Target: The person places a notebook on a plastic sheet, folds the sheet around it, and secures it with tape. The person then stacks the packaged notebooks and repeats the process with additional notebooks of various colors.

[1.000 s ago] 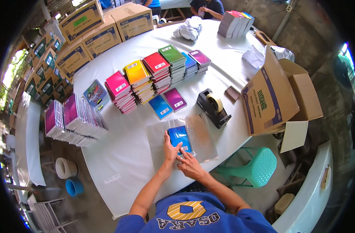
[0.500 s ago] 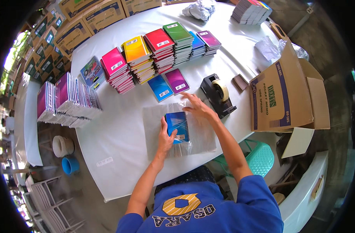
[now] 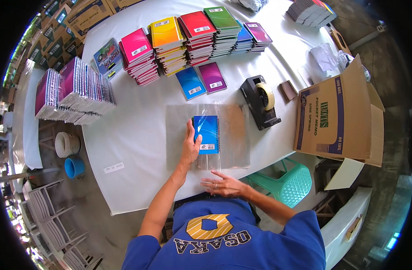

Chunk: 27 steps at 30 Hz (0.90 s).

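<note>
A blue spiral notebook lies on a clear plastic sheet spread over the white table. Along its left edge my left hand grips it, thumb on the cover and fingers down the side. My right hand is off the notebook, by the table's front edge below the sheet, its fingers apart and slightly blurred, with nothing in them. Just beyond the sheet lie another blue notebook and a purple notebook, side by side.
Notebook stacks in pink, yellow, red and green line the far side. A black tape dispenser stands right of the sheet, near an open cardboard box. Wrapped notebooks sit left; a green stool is below.
My right hand has come back from the sheet's far edge to the table's front edge. The left hand stays on the blue notebook. The view has shifted slightly.
</note>
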Each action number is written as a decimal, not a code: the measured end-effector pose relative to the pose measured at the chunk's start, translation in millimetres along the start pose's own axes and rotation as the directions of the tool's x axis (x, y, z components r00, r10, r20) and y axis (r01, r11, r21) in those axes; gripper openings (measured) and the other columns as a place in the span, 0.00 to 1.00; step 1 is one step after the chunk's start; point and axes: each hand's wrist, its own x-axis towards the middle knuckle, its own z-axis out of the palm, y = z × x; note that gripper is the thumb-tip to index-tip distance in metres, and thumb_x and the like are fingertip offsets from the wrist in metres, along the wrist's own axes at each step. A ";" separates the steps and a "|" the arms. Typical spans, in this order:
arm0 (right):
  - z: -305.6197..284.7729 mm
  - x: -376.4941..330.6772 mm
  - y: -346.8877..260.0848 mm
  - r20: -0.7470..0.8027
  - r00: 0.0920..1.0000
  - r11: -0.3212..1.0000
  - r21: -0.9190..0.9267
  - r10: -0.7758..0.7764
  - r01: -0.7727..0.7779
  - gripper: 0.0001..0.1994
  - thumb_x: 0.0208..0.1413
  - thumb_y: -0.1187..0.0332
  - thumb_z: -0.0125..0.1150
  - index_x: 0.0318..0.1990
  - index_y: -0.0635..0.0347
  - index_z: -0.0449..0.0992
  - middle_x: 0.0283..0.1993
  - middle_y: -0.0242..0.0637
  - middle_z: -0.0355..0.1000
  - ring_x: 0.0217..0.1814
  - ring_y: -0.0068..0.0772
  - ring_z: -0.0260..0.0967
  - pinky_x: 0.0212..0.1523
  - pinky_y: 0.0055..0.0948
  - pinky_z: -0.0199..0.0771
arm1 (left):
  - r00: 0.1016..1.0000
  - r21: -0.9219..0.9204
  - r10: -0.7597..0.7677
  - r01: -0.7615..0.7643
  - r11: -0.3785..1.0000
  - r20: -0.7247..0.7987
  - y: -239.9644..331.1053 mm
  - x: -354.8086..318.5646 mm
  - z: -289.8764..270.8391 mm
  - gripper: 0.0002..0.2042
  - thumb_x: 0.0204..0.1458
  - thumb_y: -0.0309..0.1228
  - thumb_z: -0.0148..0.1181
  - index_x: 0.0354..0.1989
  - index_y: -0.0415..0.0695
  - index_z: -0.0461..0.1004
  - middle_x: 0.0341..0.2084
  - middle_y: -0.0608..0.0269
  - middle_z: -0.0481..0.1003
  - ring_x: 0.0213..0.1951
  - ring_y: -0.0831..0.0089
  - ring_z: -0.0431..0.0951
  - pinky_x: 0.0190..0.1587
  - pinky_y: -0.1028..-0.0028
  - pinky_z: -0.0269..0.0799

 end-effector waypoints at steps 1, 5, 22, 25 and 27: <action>-2.6 0.9 -6.9 -0.073 0.995 0.998 0.024 0.061 -0.059 0.18 0.48 0.69 0.59 0.49 0.56 0.75 0.63 0.40 0.65 0.70 0.39 0.56 0.71 0.51 0.49 | 1.000 0.003 -0.006 0.006 1.000 -0.008 -2.6 0.4 -2.9 0.33 0.62 0.35 0.48 0.70 0.36 0.41 0.70 0.44 0.45 0.71 0.57 0.44 0.70 0.68 0.43; -31.7 9.4 20.1 -0.522 0.798 0.948 0.069 0.300 -0.312 0.22 0.41 0.85 0.56 0.47 0.60 0.75 0.58 0.43 0.68 0.63 0.44 0.63 0.62 0.45 0.62 | 0.999 -0.035 -0.024 0.025 0.999 0.021 4.6 -0.2 -1.2 0.32 0.62 0.31 0.47 0.70 0.36 0.40 0.70 0.44 0.43 0.72 0.54 0.42 0.71 0.66 0.41; -107.0 107.8 194.6 -0.628 0.680 0.841 -0.072 0.379 -0.536 0.05 0.45 0.75 0.64 0.31 0.59 0.76 0.32 0.38 0.73 0.33 0.42 0.69 0.38 0.38 0.66 | 0.997 -0.063 -0.004 0.009 0.998 0.076 8.6 6.8 5.6 0.33 0.58 0.24 0.49 0.70 0.35 0.40 0.69 0.43 0.47 0.71 0.54 0.46 0.70 0.67 0.43; -81.1 113.0 114.2 -0.739 0.534 0.799 0.010 0.411 -0.601 0.09 0.42 0.77 0.61 0.33 0.61 0.72 0.28 0.43 0.67 0.31 0.44 0.66 0.32 0.42 0.63 | 0.998 -0.051 -0.039 0.041 0.998 0.044 0.7 -3.9 -16.1 0.34 0.57 0.24 0.50 0.70 0.35 0.40 0.69 0.43 0.47 0.71 0.54 0.46 0.70 0.67 0.44; -27.9 85.2 43.3 -0.589 0.661 0.787 -0.067 0.465 -0.613 0.13 0.37 0.82 0.57 0.34 0.59 0.74 0.28 0.41 0.67 0.28 0.46 0.66 0.28 0.42 0.67 | 0.999 -0.076 -0.039 0.041 0.996 0.028 1.0 -3.8 -13.8 0.35 0.57 0.26 0.50 0.70 0.35 0.40 0.69 0.43 0.47 0.71 0.54 0.47 0.70 0.66 0.43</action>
